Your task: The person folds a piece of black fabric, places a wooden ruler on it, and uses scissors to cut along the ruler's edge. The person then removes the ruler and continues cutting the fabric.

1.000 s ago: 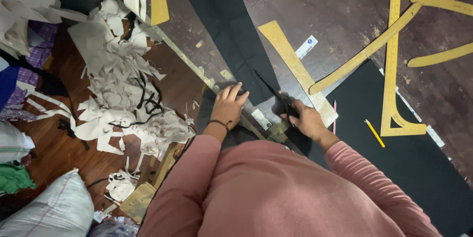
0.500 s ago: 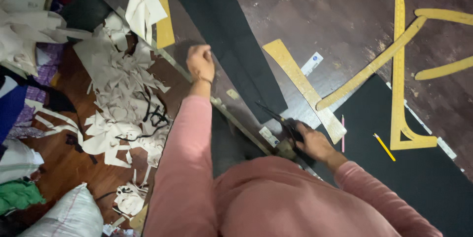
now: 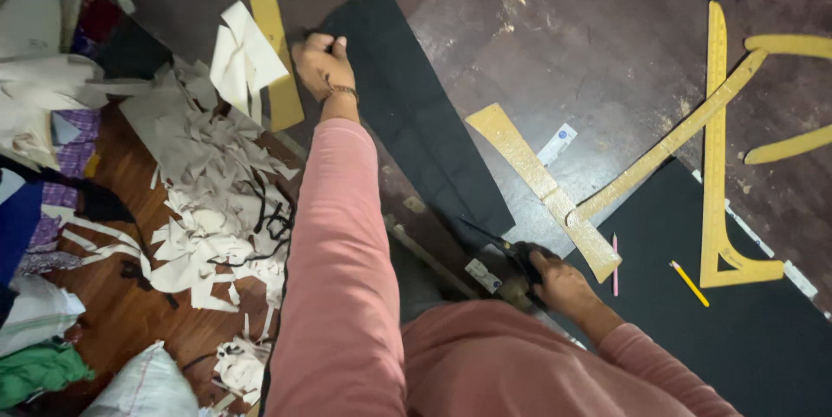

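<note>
A long strip of black cloth (image 3: 416, 114) lies on a dark worn table (image 3: 572, 44). My left hand (image 3: 319, 63) is stretched out and grips the far left corner of this strip. My right hand (image 3: 555, 280) is close to my body, closed around the dark handles of scissors (image 3: 513, 252) at the near end of the strip. A larger sheet of black cloth (image 3: 745, 330) covers the table to the right of that hand.
Yellow wooden rulers (image 3: 542, 187) and a curved yellow rule (image 3: 789, 144) lie on the table, with a yellow pencil (image 3: 689, 283) and a pink pencil (image 3: 615, 265) on the black sheet. Pale cloth scraps (image 3: 217, 200) litter the wooden floor at left beside bags.
My left hand has gone from beside the scissors out along the strip to its far corner. My right hand has stayed on the scissors. The view has shifted down and right.
</note>
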